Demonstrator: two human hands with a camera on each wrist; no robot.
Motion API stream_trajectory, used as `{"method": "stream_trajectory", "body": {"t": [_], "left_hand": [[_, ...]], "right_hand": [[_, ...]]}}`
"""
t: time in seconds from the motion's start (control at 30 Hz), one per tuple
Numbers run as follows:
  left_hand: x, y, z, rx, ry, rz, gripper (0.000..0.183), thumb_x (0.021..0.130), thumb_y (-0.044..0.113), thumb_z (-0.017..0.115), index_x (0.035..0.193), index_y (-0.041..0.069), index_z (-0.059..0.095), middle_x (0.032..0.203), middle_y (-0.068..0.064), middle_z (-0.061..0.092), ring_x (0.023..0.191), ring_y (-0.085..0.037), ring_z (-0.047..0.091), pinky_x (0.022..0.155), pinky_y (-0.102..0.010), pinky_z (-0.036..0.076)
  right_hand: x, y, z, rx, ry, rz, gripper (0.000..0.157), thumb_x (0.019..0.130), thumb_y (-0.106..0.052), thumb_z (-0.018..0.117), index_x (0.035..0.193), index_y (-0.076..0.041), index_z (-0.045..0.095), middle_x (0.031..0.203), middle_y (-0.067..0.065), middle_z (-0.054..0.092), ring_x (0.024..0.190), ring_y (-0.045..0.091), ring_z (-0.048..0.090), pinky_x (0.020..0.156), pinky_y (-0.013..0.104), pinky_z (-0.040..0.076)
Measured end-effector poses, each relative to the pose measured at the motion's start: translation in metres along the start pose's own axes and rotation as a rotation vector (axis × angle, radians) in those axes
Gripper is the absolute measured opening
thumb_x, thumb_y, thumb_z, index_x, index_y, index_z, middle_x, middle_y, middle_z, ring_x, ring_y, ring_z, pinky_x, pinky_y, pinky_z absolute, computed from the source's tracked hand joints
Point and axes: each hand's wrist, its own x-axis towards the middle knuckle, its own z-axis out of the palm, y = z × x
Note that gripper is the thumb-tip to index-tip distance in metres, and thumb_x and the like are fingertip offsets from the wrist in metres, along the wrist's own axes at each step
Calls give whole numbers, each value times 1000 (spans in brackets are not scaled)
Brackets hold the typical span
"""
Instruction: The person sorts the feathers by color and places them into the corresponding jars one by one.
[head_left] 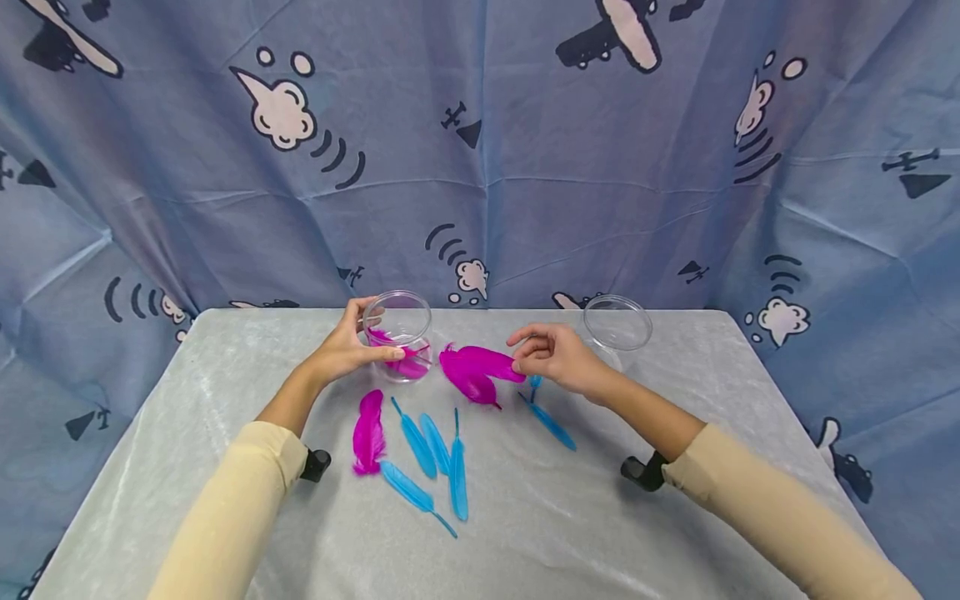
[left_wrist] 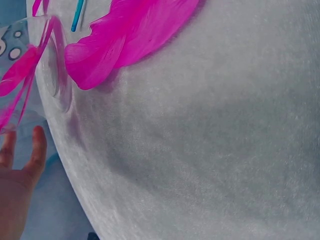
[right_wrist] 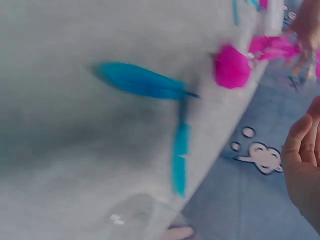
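Note:
My left hand (head_left: 348,346) holds a clear plastic jar (head_left: 397,308) near the back edge of the table, thumb on its near side. Inside the jar lie magenta feathers (head_left: 408,364), also visible through its wall in the left wrist view. Right of the jar, my right hand (head_left: 558,357) pinches the tip of a magenta feather (head_left: 491,362) between thumb and fingers. Another magenta feather (head_left: 476,388) lies beneath or against it. In the right wrist view the right hand (right_wrist: 305,155) is at the edge, its fingertips partly out of frame.
A second clear jar (head_left: 617,323) stands at the back right. Below the right hand lie two blue feathers (head_left: 551,425). Nearer the front are several more blue feathers (head_left: 458,479) and one magenta feather (head_left: 368,433). A patterned blue curtain (head_left: 480,150) hangs behind the grey-covered table (head_left: 525,542).

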Motion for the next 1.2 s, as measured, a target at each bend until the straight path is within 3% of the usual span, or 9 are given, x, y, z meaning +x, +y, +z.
{"method": "stream_trajectory", "body": {"t": [0.27,0.47,0.6,0.73,0.93,1.2], "left_hand": [[0,0,0,0,-4,4,98,81,23,84,151,11,16,157,-18,30,146,-35,28,113,-61,28],[1,0,1,0,-8,6,97,82,24,83,151,10,17,157,-18,30,146,-35,28,113,-61,28],[1,0,0,-5,-11,7,98,82,23,83,151,10,15,157,-17,30,146,-35,27,113,-61,28],[1,0,0,-6,-12,11,97,82,24,83,151,11,16,157,-16,30,146,-34,28,112,-61,29],[2,-2,0,-2,-9,4,99,80,27,85,151,13,17,157,-14,31,145,-33,29,112,-60,31],[2,-2,-1,-1,-8,-12,98,81,24,84,152,14,16,157,-13,31,146,-33,28,110,-60,33]], "right_hand": [[26,-39,-3,-23,106,-66,29,90,-3,70,118,2,63,94,13,71,81,19,68,75,29,56],[44,-53,-1,-23,140,-95,27,91,-3,69,117,0,63,91,11,71,81,25,66,72,29,55],[57,-61,3,1,163,-105,27,91,-3,69,117,0,64,88,7,71,79,20,66,78,33,56],[69,-67,9,6,181,-125,26,90,-1,68,116,2,64,88,10,71,78,19,66,83,35,57],[83,-70,20,-42,193,-160,22,90,1,68,112,4,65,91,17,71,78,23,67,75,28,55],[93,-71,29,-125,226,-160,19,88,1,68,107,2,67,86,12,70,75,20,64,69,25,52]]}}
